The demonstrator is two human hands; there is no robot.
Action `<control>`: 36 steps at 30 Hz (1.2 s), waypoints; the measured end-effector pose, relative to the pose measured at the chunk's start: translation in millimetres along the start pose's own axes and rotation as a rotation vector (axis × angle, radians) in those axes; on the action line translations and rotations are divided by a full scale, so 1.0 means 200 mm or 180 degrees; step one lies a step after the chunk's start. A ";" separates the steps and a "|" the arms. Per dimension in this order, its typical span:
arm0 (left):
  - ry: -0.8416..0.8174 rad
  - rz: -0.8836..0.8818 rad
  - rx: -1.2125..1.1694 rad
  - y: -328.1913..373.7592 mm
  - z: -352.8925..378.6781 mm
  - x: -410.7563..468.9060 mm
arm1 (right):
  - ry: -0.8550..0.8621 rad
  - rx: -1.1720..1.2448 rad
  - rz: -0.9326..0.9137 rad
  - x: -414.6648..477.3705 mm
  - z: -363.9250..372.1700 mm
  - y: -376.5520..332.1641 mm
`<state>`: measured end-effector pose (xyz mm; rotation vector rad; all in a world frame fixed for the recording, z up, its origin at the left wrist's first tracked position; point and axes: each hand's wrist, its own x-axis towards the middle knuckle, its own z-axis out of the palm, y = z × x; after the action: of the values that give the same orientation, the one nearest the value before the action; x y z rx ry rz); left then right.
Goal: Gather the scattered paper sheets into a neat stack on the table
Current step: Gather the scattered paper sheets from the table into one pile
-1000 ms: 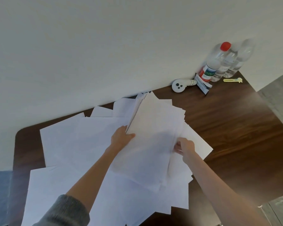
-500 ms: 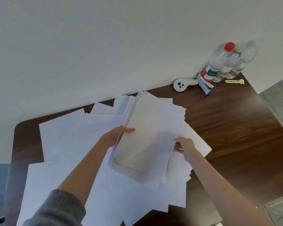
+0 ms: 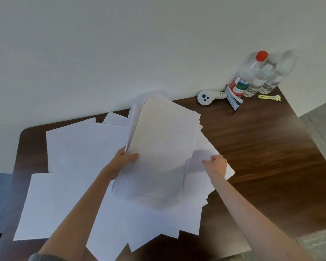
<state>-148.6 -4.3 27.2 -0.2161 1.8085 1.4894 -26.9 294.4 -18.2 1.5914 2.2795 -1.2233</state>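
Left hand (image 3: 123, 159) gripping one paper bundle (image 3: 162, 146), three bottles (image 3: 260, 76)

This is looking like a plain office or study room. A dark brown wood-grain surface (image 3: 262, 147) with rounded corners is standing against a bare off-white wall (image 3: 120, 53). Loose white paper sheets (image 3: 79, 147) are covering its left half. Clear plastic water bottles (image 3: 260, 76), a small white round-headed device (image 3: 205, 97) and a yellow utility cutter (image 3: 269, 97) are sitting at the far right corner. Grey floor (image 3: 320, 129) is showing to the right.
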 end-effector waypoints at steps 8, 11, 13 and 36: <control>0.0498 -0.0155 -0.0306 -0.24 0.06 -0.11 | -0.0399 0.0766 0.0680 0.04 -0.03 -0.05; 0.0649 -0.0223 -0.0356 -0.28 0.09 -0.11 | -0.0689 0.0938 0.0788 0.04 -0.02 -0.04; 0.0664 -0.0263 -0.0425 -0.30 0.10 -0.11 | -0.0934 0.0660 0.0671 0.01 -0.01 0.00; 0.1680 -0.0303 -0.1424 -0.30 0.21 -0.26 | -0.1587 0.0639 0.0547 0.20 -0.19 0.02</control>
<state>-59.6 -1.5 13.2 -0.9805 1.7858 1.8723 -28.6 350.4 -15.2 1.3087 1.7254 -1.6204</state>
